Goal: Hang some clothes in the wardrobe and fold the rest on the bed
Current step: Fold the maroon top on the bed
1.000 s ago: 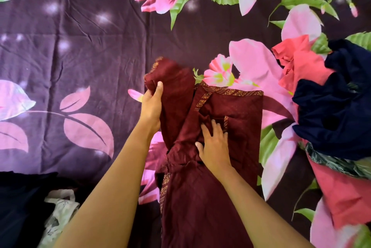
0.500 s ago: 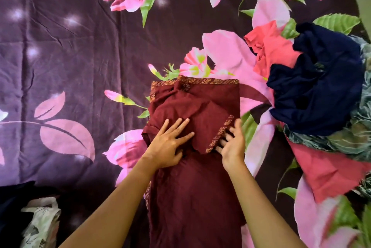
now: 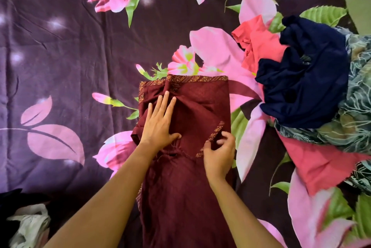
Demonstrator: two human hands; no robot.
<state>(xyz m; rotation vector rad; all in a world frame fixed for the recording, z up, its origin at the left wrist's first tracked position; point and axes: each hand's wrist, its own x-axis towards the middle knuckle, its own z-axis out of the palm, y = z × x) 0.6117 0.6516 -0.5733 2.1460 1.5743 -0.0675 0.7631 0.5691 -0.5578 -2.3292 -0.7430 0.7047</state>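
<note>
A maroon garment [image 3: 200, 107] with gold patterned trim lies lengthwise on the bed, its sleeves folded in over the body. My left hand [image 3: 160, 123] lies flat on its upper left part, fingers straight and spread. My right hand [image 3: 219, 151] is at the garment's right side, fingers curled, pinching the gold-trimmed edge of the folded sleeve. The garment's lower part runs down between my forearms to the frame's bottom edge.
The bed has a dark purple sheet [image 3: 70, 57] printed with pink flowers. A loose heap lies at the right: a navy garment [image 3: 305, 87], a coral garment [image 3: 261, 47] and a green patterned cloth [image 3: 357, 107]. A white and dark bundle [image 3: 28, 225] sits at bottom left.
The left sleeve was folded over onto the body. My left hand slid up the garment, flattening it, and my right hand moved from pressing the cloth to pinching the trimmed sleeve edge.
</note>
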